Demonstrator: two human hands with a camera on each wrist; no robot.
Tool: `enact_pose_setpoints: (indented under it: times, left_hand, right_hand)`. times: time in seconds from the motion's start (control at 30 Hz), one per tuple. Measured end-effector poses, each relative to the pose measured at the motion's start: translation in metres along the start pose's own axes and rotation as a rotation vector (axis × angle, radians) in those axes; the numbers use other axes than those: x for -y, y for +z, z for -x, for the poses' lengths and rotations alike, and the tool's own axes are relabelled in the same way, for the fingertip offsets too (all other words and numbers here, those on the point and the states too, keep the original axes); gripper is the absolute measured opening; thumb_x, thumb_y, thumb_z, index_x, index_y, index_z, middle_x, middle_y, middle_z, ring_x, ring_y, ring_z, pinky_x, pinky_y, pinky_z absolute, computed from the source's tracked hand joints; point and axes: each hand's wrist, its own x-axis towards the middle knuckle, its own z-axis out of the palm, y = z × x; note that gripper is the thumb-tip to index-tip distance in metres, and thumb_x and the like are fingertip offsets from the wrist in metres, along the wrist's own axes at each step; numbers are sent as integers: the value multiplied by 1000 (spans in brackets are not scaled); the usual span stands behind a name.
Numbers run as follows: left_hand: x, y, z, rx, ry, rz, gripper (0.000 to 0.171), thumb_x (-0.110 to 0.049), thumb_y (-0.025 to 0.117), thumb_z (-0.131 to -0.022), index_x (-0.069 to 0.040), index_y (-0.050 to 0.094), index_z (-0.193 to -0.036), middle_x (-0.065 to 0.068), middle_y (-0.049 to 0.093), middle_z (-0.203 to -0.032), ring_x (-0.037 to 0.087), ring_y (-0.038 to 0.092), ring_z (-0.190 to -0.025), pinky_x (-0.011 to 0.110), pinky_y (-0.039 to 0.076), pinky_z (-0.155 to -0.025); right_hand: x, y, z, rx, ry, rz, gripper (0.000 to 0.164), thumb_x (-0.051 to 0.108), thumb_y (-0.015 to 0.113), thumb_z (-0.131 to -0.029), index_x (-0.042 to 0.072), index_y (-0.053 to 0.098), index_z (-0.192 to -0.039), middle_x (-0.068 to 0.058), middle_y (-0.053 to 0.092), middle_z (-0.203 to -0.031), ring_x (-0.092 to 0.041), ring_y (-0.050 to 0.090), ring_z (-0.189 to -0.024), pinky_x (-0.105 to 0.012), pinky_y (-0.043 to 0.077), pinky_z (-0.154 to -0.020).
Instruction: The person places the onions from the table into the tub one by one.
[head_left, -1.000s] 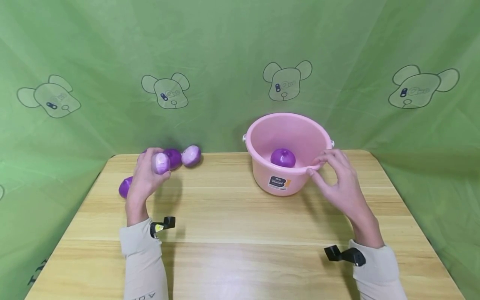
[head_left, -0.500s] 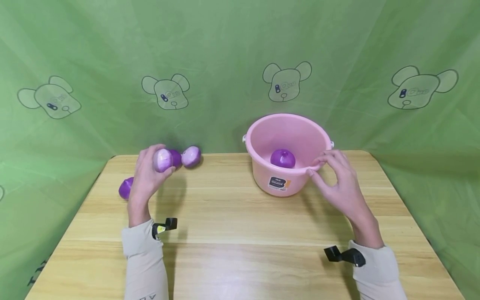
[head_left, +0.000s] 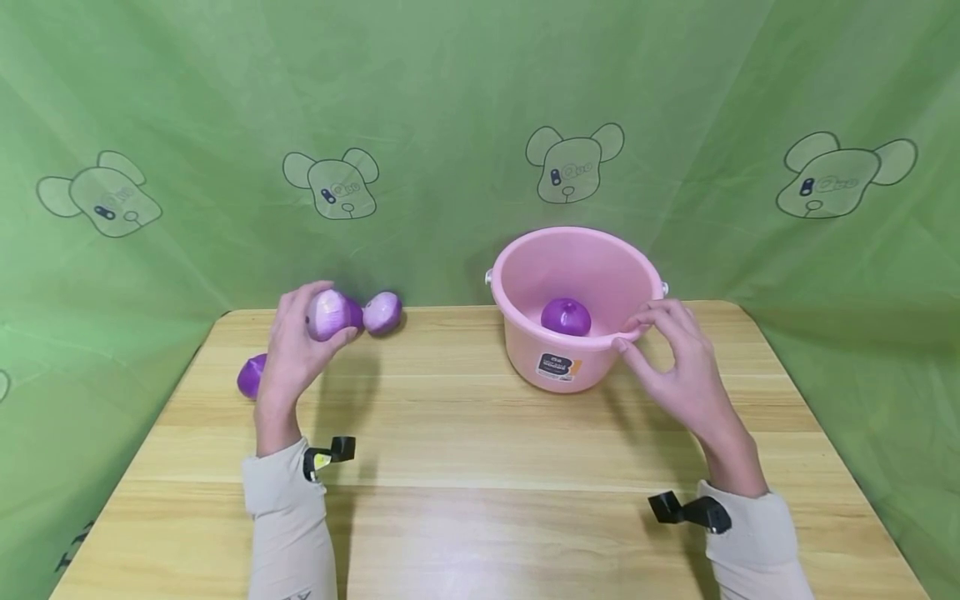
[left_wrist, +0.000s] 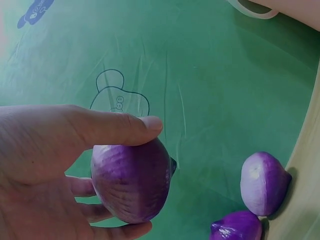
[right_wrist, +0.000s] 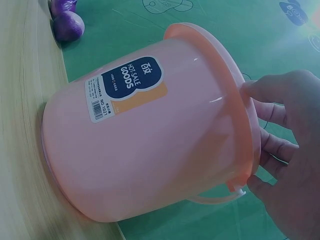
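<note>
My left hand holds a purple-and-white onion between the thumb on one side and the fingers on the other. The held onion is up off the table in the left wrist view, its pointed tip facing away from the palm. Behind it in the head view, a darker purple onion is partly hidden, touching a paler onion. My right hand pinches the near right rim of a pink bucket, thumb outside and fingers over the edge. One purple onion lies inside the bucket.
Another purple onion sits at the table's left, partly behind my left hand. The wooden table backs onto a green curtain printed with bear heads. A pale handle hangs at the bucket's side.
My left hand has shifted slightly right and turned the onion, so more of it shows beyond the fingers. The right hand and the bucket have stayed in place.
</note>
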Motion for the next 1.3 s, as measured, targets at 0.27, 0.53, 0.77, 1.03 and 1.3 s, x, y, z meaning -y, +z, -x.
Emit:
enact_pose_setpoints:
  times: [0.27,0.53,0.77,1.03,1.3]
  left_hand:
    - [-7,0,1,-25,41,26,72,-14,87,-82,-11,51,-146,23,47,-141,41,52,-117,64,48,-94]
    - [-13,0,2,-45,87,38,73,-13,88,-81,-12,53,-145,22,48,-139,38,52,-115,61,48,-93]
    - [-21,-2,4,-54,108,84,73,-10,88,-80,-12,54,-144,21,49,-138,35,52,-114,55,49,-91]
    - [-29,-2,5,-70,154,110,72,-10,89,-79,-11,56,-143,18,52,-135,29,52,-109,43,46,-86]
    - [-38,-2,7,-71,178,148,72,-11,90,-78,-11,57,-142,16,53,-134,27,53,-109,44,49,-87]
  right_hand:
    - [0,0,0,6,16,10,22,0,80,-85,3,70,-104,-8,61,-114,-25,48,-124,-60,32,-116]
    - [1,0,-1,3,12,0,23,-1,81,-83,4,70,-103,-9,62,-115,-28,49,-124,-61,32,-115]
    - [1,0,-1,3,12,-2,24,-2,82,-82,4,70,-103,-8,62,-115,-27,49,-123,-61,33,-114]
    - [1,0,-1,3,16,-1,24,-2,82,-83,5,71,-103,-8,62,-115,-27,48,-124,-61,32,-115]
    - [1,0,-1,2,13,5,24,-2,82,-82,4,70,-103,-8,62,-115,-26,49,-123,-61,34,-113]
